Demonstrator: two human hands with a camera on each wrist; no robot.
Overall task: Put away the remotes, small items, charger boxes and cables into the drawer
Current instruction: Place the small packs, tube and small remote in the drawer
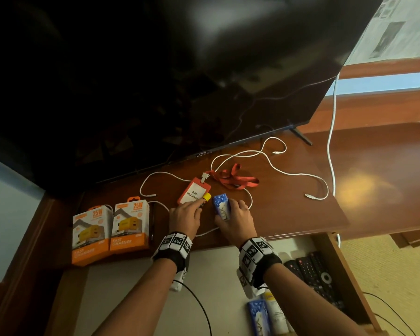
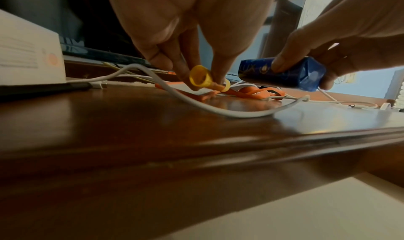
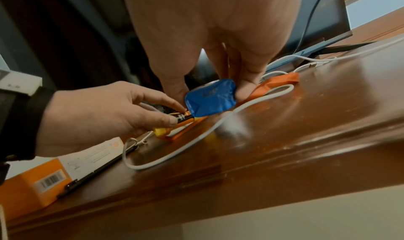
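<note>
Lifting both things straight up should work best, since the left hand pinches the little yellow-capped tube and the right hand grips the blue soap pack, both over white cables on the wooden tabletop above the open drawer.

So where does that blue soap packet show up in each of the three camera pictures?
Head view: blue soap packet lies at centre, under the right hand.
Left wrist view: right of centre, pinched from above.
Right wrist view: centre, between the fingertips.
Shared landmark: the orange lanyard just behind it.
</note>
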